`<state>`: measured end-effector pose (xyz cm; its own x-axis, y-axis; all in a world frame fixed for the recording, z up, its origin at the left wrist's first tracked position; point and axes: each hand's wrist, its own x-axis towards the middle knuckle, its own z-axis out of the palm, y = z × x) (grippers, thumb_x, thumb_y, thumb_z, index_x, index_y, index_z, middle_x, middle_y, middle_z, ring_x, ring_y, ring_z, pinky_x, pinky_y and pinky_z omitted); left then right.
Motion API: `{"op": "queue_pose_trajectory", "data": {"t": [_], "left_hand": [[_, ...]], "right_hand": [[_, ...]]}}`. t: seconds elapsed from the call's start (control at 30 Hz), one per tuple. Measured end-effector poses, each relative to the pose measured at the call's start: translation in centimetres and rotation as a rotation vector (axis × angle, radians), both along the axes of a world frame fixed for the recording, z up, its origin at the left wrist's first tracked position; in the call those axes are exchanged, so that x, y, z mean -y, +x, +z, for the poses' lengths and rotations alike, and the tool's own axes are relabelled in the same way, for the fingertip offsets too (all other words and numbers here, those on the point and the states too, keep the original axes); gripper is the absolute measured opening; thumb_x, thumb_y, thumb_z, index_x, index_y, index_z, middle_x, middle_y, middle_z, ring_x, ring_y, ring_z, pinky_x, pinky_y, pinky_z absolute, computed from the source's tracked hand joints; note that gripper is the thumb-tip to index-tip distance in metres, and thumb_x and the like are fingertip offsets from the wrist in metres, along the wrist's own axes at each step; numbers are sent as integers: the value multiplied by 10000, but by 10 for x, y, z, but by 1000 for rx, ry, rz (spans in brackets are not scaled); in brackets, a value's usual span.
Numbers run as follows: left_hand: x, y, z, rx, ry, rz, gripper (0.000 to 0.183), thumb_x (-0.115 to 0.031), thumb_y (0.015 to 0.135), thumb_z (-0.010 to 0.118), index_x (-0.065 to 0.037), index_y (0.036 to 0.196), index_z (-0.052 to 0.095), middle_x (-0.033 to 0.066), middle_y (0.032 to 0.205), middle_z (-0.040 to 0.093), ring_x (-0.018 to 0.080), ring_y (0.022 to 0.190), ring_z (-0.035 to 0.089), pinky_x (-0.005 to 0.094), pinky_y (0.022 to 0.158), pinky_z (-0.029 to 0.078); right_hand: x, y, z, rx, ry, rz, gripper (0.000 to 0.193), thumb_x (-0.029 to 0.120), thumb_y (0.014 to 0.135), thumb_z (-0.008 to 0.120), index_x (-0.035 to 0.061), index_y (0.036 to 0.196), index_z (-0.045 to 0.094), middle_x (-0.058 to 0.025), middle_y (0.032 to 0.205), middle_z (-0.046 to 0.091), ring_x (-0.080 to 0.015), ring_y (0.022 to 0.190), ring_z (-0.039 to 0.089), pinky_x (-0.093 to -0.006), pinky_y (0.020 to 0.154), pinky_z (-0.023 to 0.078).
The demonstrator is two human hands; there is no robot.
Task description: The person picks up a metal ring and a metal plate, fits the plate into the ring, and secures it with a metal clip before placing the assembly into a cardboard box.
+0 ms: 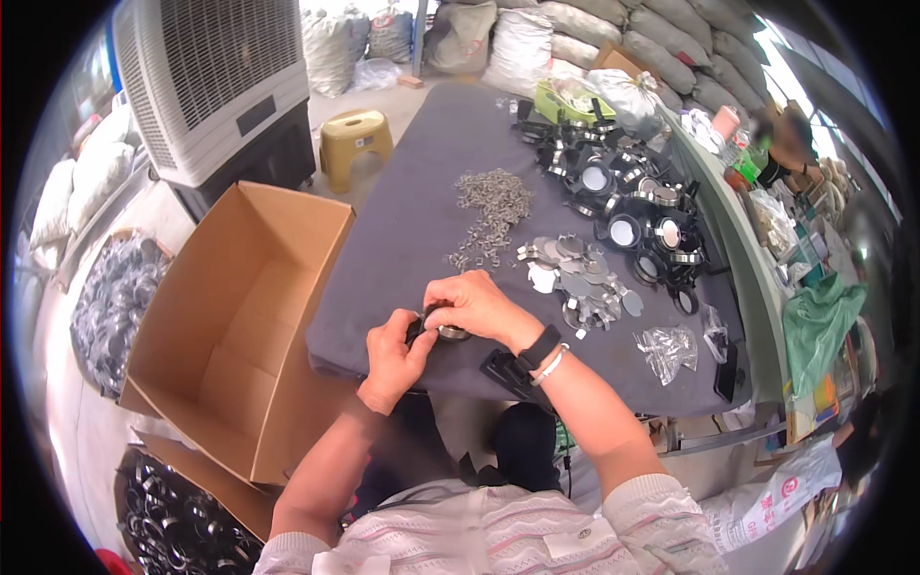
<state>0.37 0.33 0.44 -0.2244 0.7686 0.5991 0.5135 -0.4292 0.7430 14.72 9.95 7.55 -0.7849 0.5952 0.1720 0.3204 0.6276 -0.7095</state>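
Observation:
At the near edge of the table, both my hands hold a small black part with a round silvery metal rim. My left hand pinches its left side with thumb and fingers. My right hand closes over its top from the right, hiding much of it. A black rectangular object lies just below my right wrist. Beyond my hands is a pile of small metal clips. Flat grey discs and plates lie to its right.
Black parts with round metal-rimmed discs heap up at the table's right, below a green basket. Clear plastic bags lie nearer. A cardboard box stands open at left, near a yellow stool and an air cooler.

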Motion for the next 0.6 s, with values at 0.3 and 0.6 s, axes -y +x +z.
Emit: {"op": "queue_pose_trajectory", "data": {"t": [0.3,0.6], "left_hand": [[1,-1,-3,-88,-102,-39,212,-164,786,712,-26,845,562,130,621,585,251,546,606,342,510,457],[-68,13,103,225,-639,-345,171,-111,830,650,-27,699,578,9,553,513,77,447,449,238,388,322]], "right_hand": [[24,36,-61,-609,-291,-325,159,109,801,687,0,822,572,-31,649,593,-81,656,605,-253,572,464],[66,108,-90,-634,-228,-648,137,44,798,689,19,805,555,6,599,550,-50,540,530,-222,500,426]]}}
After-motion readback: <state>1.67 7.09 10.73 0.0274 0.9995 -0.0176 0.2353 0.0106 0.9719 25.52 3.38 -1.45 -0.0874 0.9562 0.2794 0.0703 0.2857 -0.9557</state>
